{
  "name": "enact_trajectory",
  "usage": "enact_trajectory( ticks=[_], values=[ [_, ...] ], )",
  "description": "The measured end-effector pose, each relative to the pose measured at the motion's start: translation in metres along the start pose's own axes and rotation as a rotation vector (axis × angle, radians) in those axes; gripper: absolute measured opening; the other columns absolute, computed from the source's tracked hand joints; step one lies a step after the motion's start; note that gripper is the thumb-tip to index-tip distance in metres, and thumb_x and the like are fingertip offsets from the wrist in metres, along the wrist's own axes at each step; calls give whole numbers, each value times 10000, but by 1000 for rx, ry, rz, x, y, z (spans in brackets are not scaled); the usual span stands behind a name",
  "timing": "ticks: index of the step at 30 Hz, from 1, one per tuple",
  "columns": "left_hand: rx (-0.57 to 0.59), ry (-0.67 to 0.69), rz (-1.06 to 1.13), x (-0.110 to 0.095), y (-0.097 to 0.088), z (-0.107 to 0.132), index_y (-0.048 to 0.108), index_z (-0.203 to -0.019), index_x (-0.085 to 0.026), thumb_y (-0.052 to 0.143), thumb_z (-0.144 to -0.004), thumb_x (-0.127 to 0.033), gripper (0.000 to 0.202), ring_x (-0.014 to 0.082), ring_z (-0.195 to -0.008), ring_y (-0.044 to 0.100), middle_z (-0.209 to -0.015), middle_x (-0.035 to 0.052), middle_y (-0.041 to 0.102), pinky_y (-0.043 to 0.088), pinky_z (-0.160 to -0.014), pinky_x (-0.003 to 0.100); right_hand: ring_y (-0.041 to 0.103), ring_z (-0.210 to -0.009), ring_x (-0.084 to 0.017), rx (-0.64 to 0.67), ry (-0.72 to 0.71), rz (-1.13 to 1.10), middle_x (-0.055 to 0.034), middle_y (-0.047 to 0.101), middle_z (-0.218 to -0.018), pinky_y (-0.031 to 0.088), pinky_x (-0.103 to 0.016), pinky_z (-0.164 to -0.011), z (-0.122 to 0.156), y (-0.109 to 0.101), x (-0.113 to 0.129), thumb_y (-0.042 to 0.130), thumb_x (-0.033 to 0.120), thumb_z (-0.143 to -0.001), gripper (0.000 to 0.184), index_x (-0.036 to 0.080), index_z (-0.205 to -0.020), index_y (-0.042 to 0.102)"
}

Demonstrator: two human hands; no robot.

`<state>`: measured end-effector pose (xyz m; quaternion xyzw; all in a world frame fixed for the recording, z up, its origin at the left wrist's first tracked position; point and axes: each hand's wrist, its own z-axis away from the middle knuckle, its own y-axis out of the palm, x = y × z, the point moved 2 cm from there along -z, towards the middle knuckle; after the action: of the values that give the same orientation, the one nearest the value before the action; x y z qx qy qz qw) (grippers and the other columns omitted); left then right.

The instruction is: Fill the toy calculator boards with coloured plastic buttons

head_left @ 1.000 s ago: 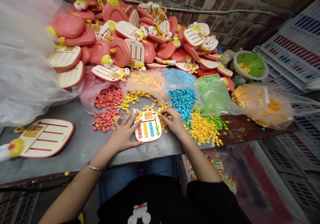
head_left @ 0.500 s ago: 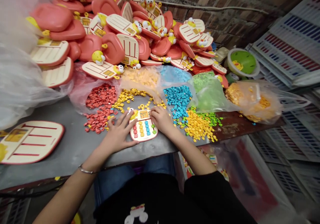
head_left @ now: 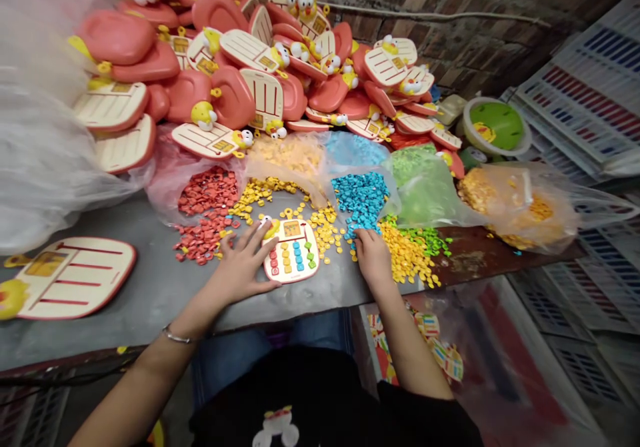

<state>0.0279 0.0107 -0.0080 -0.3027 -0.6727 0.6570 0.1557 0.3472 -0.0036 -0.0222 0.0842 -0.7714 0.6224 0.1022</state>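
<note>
A cream-faced toy board [head_left: 291, 270] with a red rim and a yellow duck head lies in front of me. Red, yellow, blue and green pieces sit in rows in its slots. My left hand [head_left: 245, 260] rests against the board's left side, fingers spread, fingertips over the duck head and thumb near the lower edge. To the right of the board, my right hand [head_left: 374, 260] is at the near edge of the small blue pieces [head_left: 361, 197], beside loose yellow pieces [head_left: 406, 257]. Its fingers are bent together, and what they pinch, if anything, is hidden.
Another toy board [head_left: 75, 277] with bare slots lies at left. Red pieces [head_left: 207, 200] and green pieces [head_left: 433, 239] spill from plastic bags. Behind them is a heap of toy boards [head_left: 227, 100]. A green bowl [head_left: 495, 124] stands at back right, near stacked plastic crates [head_left: 585, 80].
My right hand has left the board's right side and moved right to the blue pieces, uncovering the green pieces on the board. My left hand stays on the board.
</note>
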Motion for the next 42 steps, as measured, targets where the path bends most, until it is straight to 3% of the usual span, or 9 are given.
enact_trajectory(
  ticks=[4, 8, 16, 21, 26, 30, 34, 38, 42],
  values=[
    [-16, 1, 15, 1, 1, 1, 439, -1436, -237, 579, -782, -661, 792, 355, -1449, 210, -1596, 134, 205, 78, -1082, 563, 597, -850, -242, -75, -24, -193, -110, 638, -965, 493, -358, -750, -1, -5, 10, 466, 157, -901, 253, 175, -1092, 630],
    [-13, -4, 25, 0, 0, 1, 460, -1421, -234, 569, -784, -673, 782, 349, -1450, 214, -1593, 138, 212, 95, -1081, 552, 601, -844, -211, -166, -121, -496, -72, 604, -953, 522, -334, -730, -19, -13, 38, 593, 233, -869, 89, 210, -949, 625],
    [0, -15, 24, -1, -2, 1, 453, -1431, -238, 592, -777, -663, 792, 367, -1443, 225, -1593, 138, 219, 123, -1075, 563, 604, -890, -202, 35, -454, -575, -76, 632, -928, 503, -337, -807, -67, 32, 98, 576, 140, -868, 163, 202, -716, 574],
    [9, -11, 18, 0, -1, 1, 449, -1433, -234, 571, -790, -671, 787, 352, -1453, 203, -1598, 138, 197, 134, -1069, 568, 613, -822, -196, 176, -492, -630, -41, 668, -807, 486, -342, -799, -63, 17, 81, 627, 235, -879, 169, 199, -715, 605],
    [6, -11, 25, 1, 0, 1, 445, -1436, -237, 572, -786, -679, 797, 358, -1450, 210, -1599, 137, 194, 124, -1075, 571, 610, -862, -223, 78, -298, -477, -81, 671, -908, 485, -352, -777, -66, 11, 54, 621, 200, -865, 37, 188, -861, 656],
    [1, -8, 31, 1, 0, 1, 451, -1433, -237, 570, -788, -682, 793, 363, -1449, 211, -1597, 142, 202, 109, -1082, 567, 581, -931, -261, 126, -322, -281, -103, 654, -914, 468, -385, -830, -71, 25, 56, 608, 158, -852, 73, 192, -816, 661],
    [0, -5, 40, 2, 1, 1, 447, -1437, -236, 579, -779, -686, 808, 370, -1447, 213, -1596, 143, 208, 101, -1088, 568, 584, -906, -237, 105, -287, -389, -82, 645, -881, 462, -362, -825, -67, 20, 59, 545, 147, -877, 119, 199, -808, 626],
    [7, -10, 37, 2, 1, 1, 455, -1430, -238, 573, -782, -690, 799, 363, -1450, 210, -1595, 144, 209, 101, -1088, 566, 600, -840, -202, 125, -158, -622, -53, 648, -883, 475, -319, -742, -43, 4, 52, 500, 206, -907, 101, 208, -861, 590],
    [15, -15, 35, 1, 0, 1, 451, -1434, -249, 593, -776, -672, 795, 371, -1446, 217, -1594, 142, 214, 113, -1084, 568, 585, -989, -234, 94, -55, -665, -78, 636, -1038, 481, -334, -762, -4, -7, 41, 544, 270, -882, 98, 216, -833, 610]
  ],
)
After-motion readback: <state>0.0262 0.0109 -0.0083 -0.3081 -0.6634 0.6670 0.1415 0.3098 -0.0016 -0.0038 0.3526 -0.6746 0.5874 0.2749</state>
